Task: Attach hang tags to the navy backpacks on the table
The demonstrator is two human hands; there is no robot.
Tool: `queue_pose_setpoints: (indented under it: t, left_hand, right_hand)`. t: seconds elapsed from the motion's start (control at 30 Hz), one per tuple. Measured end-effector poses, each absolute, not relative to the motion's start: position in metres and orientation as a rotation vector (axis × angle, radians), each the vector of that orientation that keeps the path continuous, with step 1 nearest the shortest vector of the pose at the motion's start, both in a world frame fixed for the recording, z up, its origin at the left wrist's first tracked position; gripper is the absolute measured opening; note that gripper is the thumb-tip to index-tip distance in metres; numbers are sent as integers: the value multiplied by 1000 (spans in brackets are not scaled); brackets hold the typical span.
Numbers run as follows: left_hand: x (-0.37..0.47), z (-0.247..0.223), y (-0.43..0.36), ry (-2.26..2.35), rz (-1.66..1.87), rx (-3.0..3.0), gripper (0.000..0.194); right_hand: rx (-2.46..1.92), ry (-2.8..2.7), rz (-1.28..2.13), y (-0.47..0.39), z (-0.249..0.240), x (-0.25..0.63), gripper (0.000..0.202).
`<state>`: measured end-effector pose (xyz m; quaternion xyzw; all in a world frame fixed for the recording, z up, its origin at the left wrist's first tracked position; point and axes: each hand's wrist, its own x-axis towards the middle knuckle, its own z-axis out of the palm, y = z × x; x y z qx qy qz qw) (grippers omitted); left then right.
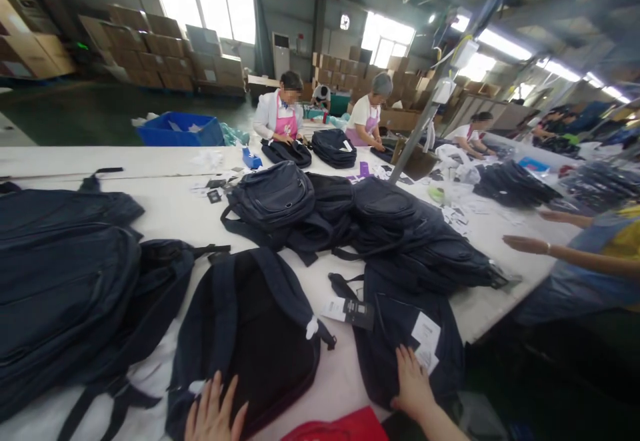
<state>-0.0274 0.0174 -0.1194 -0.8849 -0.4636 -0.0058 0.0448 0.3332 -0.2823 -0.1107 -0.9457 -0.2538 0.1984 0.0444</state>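
A dark navy backpack lies on the white table with its straps and back panel facing up. On its lower left part rests my left hand, fingers spread. To the right is a second navy backpack, front up, with white paper labels on it. My right hand lies on this one with fingers stretched out, beside the labels. A black and white hang tag sticks out at the second bag's left side. Something red shows at the bottom edge between my hands.
More navy backpacks are piled on the left and behind mine. A metal post rises from the table. A co-worker's arms reach in from the right. Several people work across the table, near a blue bin.
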Motion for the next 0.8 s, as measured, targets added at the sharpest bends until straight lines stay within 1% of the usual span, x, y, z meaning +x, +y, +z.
queue_pose_setpoints:
  t: [0.1,0.2,0.37,0.47,0.57,0.63,0.7,0.8]
  left_hand:
    - [-28,-120,16,-1405,-38,-2731,59]
    - [-29,-122,17,-1411,-52,-2756,59]
    - [-30,-125,17,-1443,-87,-2796,59]
    - [-31,-124,16,-1457,-118,-2807,58]
    - [-33,-124,17,-1435,-132,-2821,57]
    - [-35,-125,17,-1415,-134,-2827,57]
    - [-36,-127,18,-1408,-133,-2825,57]
    - [-36,-128,18,-1419,-131,-2827,57]
  right_hand:
    - [-2963,-922,461,-299,-133,323,90]
    - [-2919,-1083,376,-305,-135,326,82]
    - [-2944,-1185,262,-292,-117,320,84]
    - [-2983,-1186,282,-278,-96,319,71]
    - [-2981,-1209,290,-269,-60,335,54]
    - [-2958,-1210,218,-268,-25,356,49]
    - [-2928,-1153,45,-269,21,381,46]
    - [-2915,-987,-307,-270,103,413,37]
